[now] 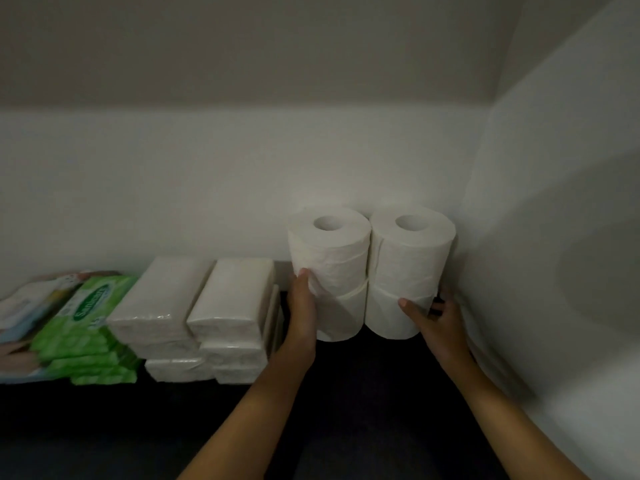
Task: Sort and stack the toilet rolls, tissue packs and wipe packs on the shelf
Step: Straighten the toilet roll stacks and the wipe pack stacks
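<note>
1. Reading the labels first: the green wipe packs [86,327] carry white lettering that looks like "Sanicare". Their smaller print is too blurred to read. The paler packs [20,317] at the far left show printed pictures but no legible words.
2. The tissue packs [194,317] are plain white, soft bricks in glossy clear film. They sit in two piles just beside the green packs.
3. The toilet rolls [329,258] are unwrapped, white and slightly crinkled. They stand on end with hollow cores up, in two touching stacks of two. These are at the right end of the dark shelf [363,393], against the white wall [242,168] near the corner.
4. The left hand [303,313] lies flat against the left stack with its fingers straight.
5. The right hand [440,323] grips the right stack's lower roll, thumb in front and fingers curled round its far side.
</note>
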`<control>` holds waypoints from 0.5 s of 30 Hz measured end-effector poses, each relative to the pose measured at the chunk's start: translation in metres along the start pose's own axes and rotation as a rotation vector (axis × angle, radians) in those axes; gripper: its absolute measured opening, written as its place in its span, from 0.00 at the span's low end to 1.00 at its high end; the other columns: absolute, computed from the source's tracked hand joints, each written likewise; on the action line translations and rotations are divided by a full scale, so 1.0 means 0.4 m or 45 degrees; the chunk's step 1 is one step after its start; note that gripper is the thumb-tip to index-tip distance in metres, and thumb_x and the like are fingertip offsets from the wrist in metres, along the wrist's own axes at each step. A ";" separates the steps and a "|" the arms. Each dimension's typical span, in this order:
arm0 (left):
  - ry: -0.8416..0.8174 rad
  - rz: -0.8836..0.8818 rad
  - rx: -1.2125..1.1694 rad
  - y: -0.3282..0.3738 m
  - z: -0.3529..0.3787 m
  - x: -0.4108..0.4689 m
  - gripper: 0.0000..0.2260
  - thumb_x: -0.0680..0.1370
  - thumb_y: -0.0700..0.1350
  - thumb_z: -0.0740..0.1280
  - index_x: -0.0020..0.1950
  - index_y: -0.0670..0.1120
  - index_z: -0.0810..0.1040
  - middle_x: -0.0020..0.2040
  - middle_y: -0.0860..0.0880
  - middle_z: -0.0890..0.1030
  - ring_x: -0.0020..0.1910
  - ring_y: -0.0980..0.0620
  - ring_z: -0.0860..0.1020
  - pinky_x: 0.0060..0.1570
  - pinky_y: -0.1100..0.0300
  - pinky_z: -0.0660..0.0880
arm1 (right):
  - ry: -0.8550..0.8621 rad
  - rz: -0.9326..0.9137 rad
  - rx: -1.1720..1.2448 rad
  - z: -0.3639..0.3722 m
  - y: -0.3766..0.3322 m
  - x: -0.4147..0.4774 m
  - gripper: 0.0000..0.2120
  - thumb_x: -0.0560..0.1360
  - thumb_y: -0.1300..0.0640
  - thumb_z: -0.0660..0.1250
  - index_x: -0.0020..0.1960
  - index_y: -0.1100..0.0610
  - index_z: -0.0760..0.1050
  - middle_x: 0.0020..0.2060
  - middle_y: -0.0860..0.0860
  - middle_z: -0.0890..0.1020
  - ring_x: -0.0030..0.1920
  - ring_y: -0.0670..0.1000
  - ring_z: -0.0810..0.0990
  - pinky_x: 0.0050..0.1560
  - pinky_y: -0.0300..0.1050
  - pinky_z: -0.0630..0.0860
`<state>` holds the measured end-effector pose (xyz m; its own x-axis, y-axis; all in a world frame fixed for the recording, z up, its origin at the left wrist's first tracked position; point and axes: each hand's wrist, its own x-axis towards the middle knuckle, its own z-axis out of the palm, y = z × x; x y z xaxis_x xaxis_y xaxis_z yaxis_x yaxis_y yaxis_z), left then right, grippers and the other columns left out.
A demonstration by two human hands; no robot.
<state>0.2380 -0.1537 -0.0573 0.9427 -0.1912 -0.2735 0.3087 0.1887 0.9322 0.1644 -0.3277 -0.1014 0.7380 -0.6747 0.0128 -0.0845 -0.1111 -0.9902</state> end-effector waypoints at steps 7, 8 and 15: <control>-0.197 -0.038 0.121 0.002 -0.030 -0.175 0.30 0.78 0.62 0.54 0.77 0.51 0.55 0.77 0.52 0.58 0.75 0.52 0.59 0.74 0.57 0.52 | 0.036 0.270 0.065 0.045 0.026 -0.117 0.20 0.72 0.55 0.70 0.60 0.63 0.69 0.58 0.54 0.75 0.56 0.54 0.76 0.53 0.43 0.70; -0.203 -0.069 0.114 0.014 -0.036 -0.192 0.26 0.80 0.58 0.53 0.76 0.50 0.56 0.76 0.52 0.59 0.75 0.52 0.58 0.72 0.60 0.52 | 0.052 0.269 0.046 0.058 0.019 -0.133 0.18 0.73 0.57 0.69 0.59 0.64 0.70 0.56 0.56 0.76 0.56 0.56 0.76 0.52 0.43 0.70; -0.297 0.222 0.009 0.149 -0.159 -0.295 0.19 0.82 0.50 0.51 0.73 0.49 0.64 0.73 0.50 0.67 0.72 0.54 0.64 0.73 0.58 0.58 | -0.040 0.072 0.022 0.201 -0.137 -0.270 0.04 0.76 0.60 0.64 0.50 0.56 0.72 0.48 0.55 0.77 0.49 0.53 0.76 0.55 0.51 0.75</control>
<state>0.1534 -0.0587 0.0156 0.9267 -0.3727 -0.0475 0.1426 0.2321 0.9622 0.1431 -0.1900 -0.0596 0.7532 -0.6561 -0.0472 -0.1152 -0.0609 -0.9915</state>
